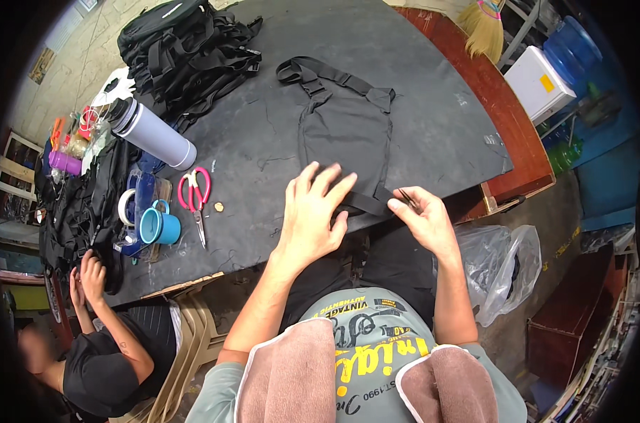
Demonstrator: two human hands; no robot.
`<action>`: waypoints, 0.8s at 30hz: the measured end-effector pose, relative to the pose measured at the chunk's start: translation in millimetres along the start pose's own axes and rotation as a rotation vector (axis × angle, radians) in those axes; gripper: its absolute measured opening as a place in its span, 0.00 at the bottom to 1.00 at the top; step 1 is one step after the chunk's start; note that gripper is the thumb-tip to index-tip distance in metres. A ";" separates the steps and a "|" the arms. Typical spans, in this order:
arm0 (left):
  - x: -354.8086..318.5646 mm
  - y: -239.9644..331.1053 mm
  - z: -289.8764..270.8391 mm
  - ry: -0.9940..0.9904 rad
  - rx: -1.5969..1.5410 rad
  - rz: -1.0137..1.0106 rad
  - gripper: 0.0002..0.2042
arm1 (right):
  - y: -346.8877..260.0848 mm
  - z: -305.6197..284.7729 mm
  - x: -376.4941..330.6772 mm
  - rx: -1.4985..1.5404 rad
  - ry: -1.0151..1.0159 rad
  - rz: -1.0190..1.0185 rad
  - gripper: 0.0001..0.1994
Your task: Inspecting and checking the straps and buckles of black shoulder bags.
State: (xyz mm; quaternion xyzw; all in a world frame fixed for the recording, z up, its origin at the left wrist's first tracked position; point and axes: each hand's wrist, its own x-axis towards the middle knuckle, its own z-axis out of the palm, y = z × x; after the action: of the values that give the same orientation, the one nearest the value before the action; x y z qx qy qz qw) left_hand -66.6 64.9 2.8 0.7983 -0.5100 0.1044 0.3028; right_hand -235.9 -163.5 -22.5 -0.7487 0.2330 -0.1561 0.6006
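Note:
A black sling bag [344, 134] lies flat on the dark table in front of me, its strap and buckle at the far end. My left hand [313, 211] rests over the bag's near left edge, fingers spread and slightly blurred. At the near right corner, my right hand [425, 220] is closed on a small dark tool with thin points [409, 199], which looks like thread snips. Close beside that hand, a black webbing strap [366, 203] runs along the bag's near edge. My right fingers partly hide the tool.
Scissors with pink handles [195, 194], a blue mug [160, 225] and a lavender bottle [154, 134] stand left on the table [249, 169]. Black bags [186, 56] are piled far left. A co-worker [115, 352] sits at the left. A plastic bag [500, 271] hangs low right.

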 end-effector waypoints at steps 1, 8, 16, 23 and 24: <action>0.8 0.0 1.0 -0.037 -0.067 -0.021 0.27 | -1.2 0.2 -2.7 -0.052 -0.021 0.036 0.19; -18.0 -46.3 -72.9 -0.414 -0.253 -0.130 0.21 | -11.2 -25.0 -18.9 0.076 -0.250 0.047 0.16; 20.4 -18.9 -107.3 -0.249 -0.095 0.038 0.24 | -11.9 -16.3 10.4 -0.244 0.245 -0.126 0.19; 73.0 -13.7 14.3 -0.221 -0.076 -0.060 0.21 | -16.0 9.5 4.6 -0.301 0.263 -0.162 0.20; 69.4 -15.2 27.4 -0.153 -0.070 -0.050 0.22 | -14.2 11.5 5.1 -0.368 0.270 -0.198 0.19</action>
State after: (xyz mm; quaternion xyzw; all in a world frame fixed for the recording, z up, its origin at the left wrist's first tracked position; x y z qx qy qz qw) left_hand -25.4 1.1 8.4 0.8054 -0.5148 0.0175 0.2934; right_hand -223.4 -154.3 -11.5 -0.8372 0.2611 -0.2677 0.3992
